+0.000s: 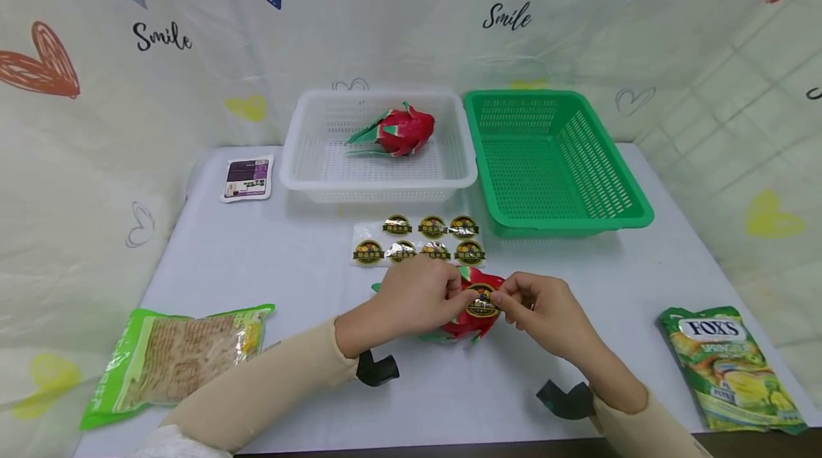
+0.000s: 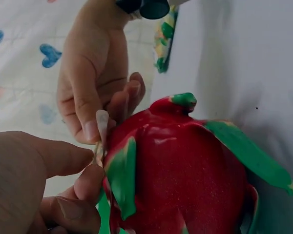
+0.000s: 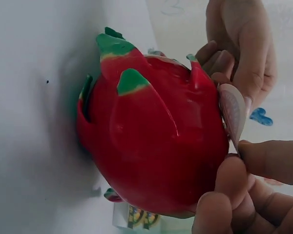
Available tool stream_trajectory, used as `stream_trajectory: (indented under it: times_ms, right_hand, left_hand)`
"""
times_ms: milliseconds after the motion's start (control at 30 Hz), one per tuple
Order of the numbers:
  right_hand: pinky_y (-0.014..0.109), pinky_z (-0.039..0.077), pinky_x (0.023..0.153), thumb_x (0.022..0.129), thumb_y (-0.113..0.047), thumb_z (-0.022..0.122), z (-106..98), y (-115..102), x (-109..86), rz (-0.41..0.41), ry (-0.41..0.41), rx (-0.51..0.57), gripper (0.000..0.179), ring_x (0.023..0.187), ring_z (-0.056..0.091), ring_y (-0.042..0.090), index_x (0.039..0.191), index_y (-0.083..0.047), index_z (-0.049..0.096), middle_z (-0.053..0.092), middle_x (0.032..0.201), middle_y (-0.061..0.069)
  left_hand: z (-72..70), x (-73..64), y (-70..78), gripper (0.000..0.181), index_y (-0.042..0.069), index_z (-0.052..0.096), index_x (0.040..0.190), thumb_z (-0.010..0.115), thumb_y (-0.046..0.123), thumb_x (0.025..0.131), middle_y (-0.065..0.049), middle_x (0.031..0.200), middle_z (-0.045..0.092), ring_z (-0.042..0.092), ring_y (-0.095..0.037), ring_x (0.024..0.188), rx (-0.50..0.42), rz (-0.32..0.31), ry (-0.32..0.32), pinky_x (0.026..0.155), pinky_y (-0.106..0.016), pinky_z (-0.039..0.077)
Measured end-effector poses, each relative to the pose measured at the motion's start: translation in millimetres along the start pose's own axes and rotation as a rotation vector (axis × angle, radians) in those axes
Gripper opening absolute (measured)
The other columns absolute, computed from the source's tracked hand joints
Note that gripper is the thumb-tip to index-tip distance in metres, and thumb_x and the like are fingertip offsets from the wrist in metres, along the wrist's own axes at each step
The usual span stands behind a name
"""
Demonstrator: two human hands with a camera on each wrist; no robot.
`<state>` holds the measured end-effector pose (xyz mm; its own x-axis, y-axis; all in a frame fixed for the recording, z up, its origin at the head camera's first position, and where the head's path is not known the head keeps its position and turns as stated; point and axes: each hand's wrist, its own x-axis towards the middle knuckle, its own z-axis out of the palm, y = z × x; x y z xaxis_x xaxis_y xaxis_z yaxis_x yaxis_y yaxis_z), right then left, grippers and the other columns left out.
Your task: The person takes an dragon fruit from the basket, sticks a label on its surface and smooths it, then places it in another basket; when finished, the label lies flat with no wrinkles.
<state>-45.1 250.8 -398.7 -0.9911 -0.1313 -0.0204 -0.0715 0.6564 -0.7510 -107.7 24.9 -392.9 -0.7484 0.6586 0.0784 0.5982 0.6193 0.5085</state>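
- The step in hand looks like sticking a label: a round gold sticker (image 1: 482, 301) is being laid on the dragon fruit (image 1: 472, 312), which rests on the tabletop (image 1: 308, 372) near the front edge, between the two hands.
- The left hand (image 1: 417, 297) curls round the left side of the fruit and steadies it; its fingers (image 2: 83, 192) are bent, thumb and forefinger meeting at the sticker's edge.
- The right hand (image 1: 546, 312) has its fingers (image 3: 244, 180) bent as well, thumb and forefinger nipping the opposite edge of the sticker.
- In the wrist views the sticker (image 3: 233, 114) stands partly off the skin, one edge lifted, so it seems not yet pressed flat.
- My judgement: the next move calls for smoothing the sticker down from the stuck edge outward while the fruit is kept from rolling.
- Just behind the fruit lies a sheet of like stickers (image 1: 420, 240).
- Farther back stand a white basket (image 1: 302, 151) with a second dragon fruit (image 1: 398, 131) in it, and beside it a green basket (image 1: 616, 187) with nothing showing inside.
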Motion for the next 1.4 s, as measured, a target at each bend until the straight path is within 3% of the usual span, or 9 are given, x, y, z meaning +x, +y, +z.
stream_trajectory:
  times_ms: [200, 300, 533, 867, 1067, 1233, 1400]
  right_hand:
    - [0.022, 0.036, 0.048, 0.094, -0.028, 0.078, 1, -4, -0.7, -0.103, 0.091, -0.261, 0.023, 0.052, 0.043, 0.0, 0.078, -0.019, 0.065, 0.053, 0.058, -0.011]
    - [0.021, 0.031, 0.047, 0.093, -0.032, 0.079, 2, -6, 2.5, -0.106, 0.116, -0.334, 0.032, 0.05, 0.038, 0.002, 0.071, -0.02, 0.058, 0.045, 0.055, -0.011]
    - [0.022, 0.025, 0.047, 0.099, -0.039, 0.072, 9, -5, 14.1, -0.018, 0.091, -0.267, 0.045, 0.05, 0.036, 0.006, 0.067, -0.016, 0.049, 0.037, 0.054, -0.008]
    - [0.023, 0.026, 0.048, 0.102, -0.026, 0.068, 6, 2, 16.0, -0.029, 0.027, -0.119, 0.037, 0.052, 0.035, 0.006, 0.072, -0.015, 0.051, 0.038, 0.057, -0.007]
    - [0.021, 0.032, 0.049, 0.097, -0.023, 0.075, 6, 9, 9.4, -0.102, 0.004, -0.107, 0.034, 0.056, 0.04, 0.003, 0.079, -0.015, 0.048, 0.041, 0.062, -0.008]
    - [0.02, 0.036, 0.05, 0.089, -0.018, 0.083, 4, 18, 8.5, -0.212, -0.03, -0.088, 0.037, 0.058, 0.042, 0.0, 0.083, -0.017, 0.046, 0.043, 0.066, -0.01]
    - [0.02, 0.037, 0.05, 0.087, -0.015, 0.085, 1, 25, 10.3, -0.25, -0.069, -0.04, 0.037, 0.059, 0.043, 0.0, 0.084, -0.016, 0.048, 0.045, 0.069, -0.01]
  left_hand:
    - [0.6, 4.2, -4.6, 0.046, 0.024, 0.057, 0.06, 0.074, 0.049, 0.094, 0.014, 0.049, 0.049, 0.047, -0.001, 0.046, -0.017, -0.01, -0.037, 0.039, -0.018, 0.03]
    - [-0.4, 6.0, -5.8, 0.045, 0.025, 0.058, 0.06, 0.075, 0.05, 0.093, 0.015, 0.051, 0.05, 0.048, -0.001, 0.048, -0.025, -0.016, -0.052, 0.039, -0.018, 0.03]
    - [-2.4, 8.4, -5.2, 0.045, 0.025, 0.057, 0.06, 0.075, 0.05, 0.093, 0.015, 0.051, 0.05, 0.047, -0.001, 0.049, -0.029, -0.008, -0.069, 0.04, -0.018, 0.031]
    - [0.1, 8.9, -5.6, 0.045, 0.026, 0.056, 0.061, 0.075, 0.056, 0.09, 0.015, 0.051, 0.052, 0.05, -0.002, 0.05, 0.008, -0.025, -0.058, 0.04, -0.021, 0.035]
    - [5.7, 7.4, 1.3, 0.056, 0.026, 0.052, 0.065, 0.075, 0.075, 0.079, 0.013, 0.05, 0.048, 0.048, -0.005, 0.046, 0.143, -0.074, -0.058, 0.038, -0.023, 0.035]
    - [7.7, 5.7, 5.0, 0.056, 0.026, 0.053, 0.067, 0.076, 0.077, 0.076, 0.013, 0.053, 0.048, 0.046, -0.005, 0.046, 0.26, -0.053, 0.003, 0.037, -0.023, 0.033]
    - [7.8, 4.6, 2.4, 0.054, 0.025, 0.054, 0.069, 0.076, 0.073, 0.079, 0.013, 0.054, 0.048, 0.045, -0.004, 0.047, 0.23, -0.018, 0.003, 0.038, -0.021, 0.032]
